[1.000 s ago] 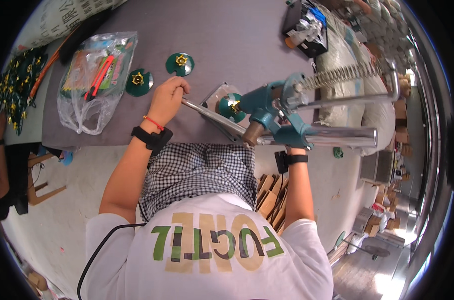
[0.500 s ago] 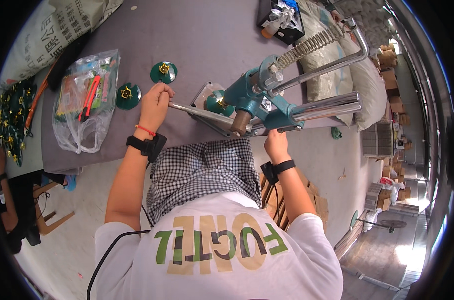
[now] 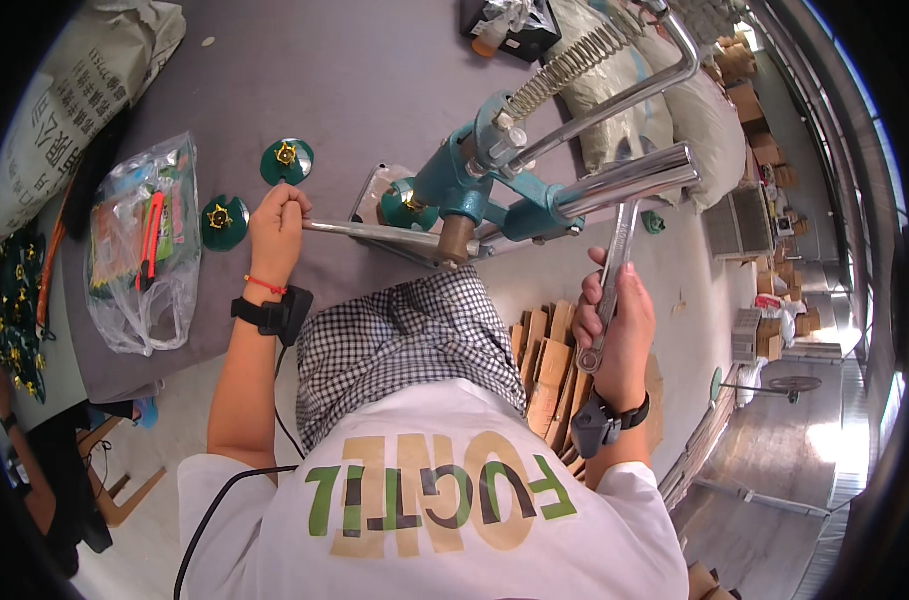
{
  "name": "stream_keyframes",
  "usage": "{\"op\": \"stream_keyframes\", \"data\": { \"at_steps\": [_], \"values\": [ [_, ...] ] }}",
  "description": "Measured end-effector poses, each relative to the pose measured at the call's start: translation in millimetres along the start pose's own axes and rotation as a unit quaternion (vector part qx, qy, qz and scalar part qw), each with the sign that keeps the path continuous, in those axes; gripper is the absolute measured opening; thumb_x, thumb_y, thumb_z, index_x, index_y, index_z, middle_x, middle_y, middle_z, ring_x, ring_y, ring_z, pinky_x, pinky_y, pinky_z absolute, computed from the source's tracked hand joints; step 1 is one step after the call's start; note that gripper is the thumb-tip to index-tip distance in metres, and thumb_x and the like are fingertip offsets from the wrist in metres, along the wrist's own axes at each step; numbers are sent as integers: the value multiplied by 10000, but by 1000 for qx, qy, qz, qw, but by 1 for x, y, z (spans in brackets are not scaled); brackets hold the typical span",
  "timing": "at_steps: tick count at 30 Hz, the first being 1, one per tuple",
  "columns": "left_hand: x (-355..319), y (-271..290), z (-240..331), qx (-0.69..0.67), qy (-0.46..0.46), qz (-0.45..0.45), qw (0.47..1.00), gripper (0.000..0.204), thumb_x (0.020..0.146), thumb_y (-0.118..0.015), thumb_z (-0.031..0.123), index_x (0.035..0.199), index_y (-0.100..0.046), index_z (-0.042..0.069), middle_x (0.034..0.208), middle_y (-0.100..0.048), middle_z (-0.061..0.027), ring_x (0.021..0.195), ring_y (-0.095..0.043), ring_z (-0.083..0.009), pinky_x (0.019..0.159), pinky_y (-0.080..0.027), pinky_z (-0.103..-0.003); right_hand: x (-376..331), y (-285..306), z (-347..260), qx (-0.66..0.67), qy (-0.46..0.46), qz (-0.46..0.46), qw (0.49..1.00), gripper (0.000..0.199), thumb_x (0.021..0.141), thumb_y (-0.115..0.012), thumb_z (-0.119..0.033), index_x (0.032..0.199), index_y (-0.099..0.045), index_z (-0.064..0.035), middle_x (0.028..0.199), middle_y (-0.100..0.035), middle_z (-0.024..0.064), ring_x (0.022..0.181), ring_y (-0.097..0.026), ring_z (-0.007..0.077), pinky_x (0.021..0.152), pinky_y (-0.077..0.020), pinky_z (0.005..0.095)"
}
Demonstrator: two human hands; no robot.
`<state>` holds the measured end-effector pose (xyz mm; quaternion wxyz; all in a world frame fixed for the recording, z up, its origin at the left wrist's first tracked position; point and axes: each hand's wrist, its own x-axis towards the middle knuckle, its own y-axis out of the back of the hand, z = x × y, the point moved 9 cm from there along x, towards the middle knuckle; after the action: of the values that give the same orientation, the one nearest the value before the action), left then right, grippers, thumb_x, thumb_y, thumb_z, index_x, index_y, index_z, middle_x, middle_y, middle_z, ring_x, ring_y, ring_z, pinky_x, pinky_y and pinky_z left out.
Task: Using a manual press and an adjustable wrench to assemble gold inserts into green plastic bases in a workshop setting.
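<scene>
My left hand (image 3: 279, 228) is closed round the end of a metal lever rod (image 3: 369, 231). That rod runs to the teal hand press (image 3: 442, 172) at the table's near edge. Off to the right of the press, my right hand (image 3: 624, 318) grips a silver wrench (image 3: 623, 240), its upper end beside the thick chrome column (image 3: 634, 182). Partly hidden behind the press head lies a green disc (image 3: 395, 207) with a gold piece. Two more green discs with gold star-shaped pieces, one (image 3: 287, 161) farther and one (image 3: 224, 223) nearer, rest beside my left hand.
A clear plastic bag (image 3: 144, 250) with a red cutter (image 3: 151, 235) lies left. Many green-and-gold parts (image 3: 9, 320) sit at far left, near another person's arm (image 3: 24, 450). A black box (image 3: 514, 35) and sacks (image 3: 709, 130) stand behind the press; flattened cardboard (image 3: 544, 370) is below right.
My right hand has come away from beside the press, down and to the right, and the wrench now shows in it. My left hand stays on the lever rod. The whole view has shifted.
</scene>
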<state>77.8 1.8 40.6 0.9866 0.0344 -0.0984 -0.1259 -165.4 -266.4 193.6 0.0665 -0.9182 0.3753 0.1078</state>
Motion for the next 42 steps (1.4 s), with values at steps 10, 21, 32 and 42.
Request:
{"op": "stream_keyframes", "data": {
  "at_steps": [10,21,32,42],
  "values": [
    [0,0,-5,18,10,2,1000,153,824,-386,16,754,-519,-13,702,-545,-50,626,-509,-103,578,-431,-237,-1,-19,9,-124,-23,17,992,358,984,-351,-331,1084,-502,-22,686,-437,-6,463,-346,44,393,-284,192],
    [0,-1,-5,-4,-22,6,1000,146,816,-398,0,741,-523,-14,695,-529,-61,593,-516,-114,546,-429,-242,-4,-17,21,-125,-80,28,988,393,971,-377,-380,1075,-515,-27,667,-404,-30,464,-310,39,402,-257,197],
    [0,-3,-2,-6,-21,0,1000,148,816,-389,2,741,-515,-13,694,-524,-60,591,-515,-112,540,-431,-241,-26,-9,-104,-57,234,113,964,442,973,-297,-362,1131,-467,14,655,-395,-12,445,-317,54,371,-266,206],
    [0,-3,-5,-14,-16,-2,1000,145,814,-391,1,739,-515,-9,691,-523,-49,589,-510,-105,544,-436,-236,-1,-17,26,-85,-115,25,989,415,966,-369,-398,1083,-501,-22,666,-383,-30,464,-297,39,389,-241,190]
  ]
}}
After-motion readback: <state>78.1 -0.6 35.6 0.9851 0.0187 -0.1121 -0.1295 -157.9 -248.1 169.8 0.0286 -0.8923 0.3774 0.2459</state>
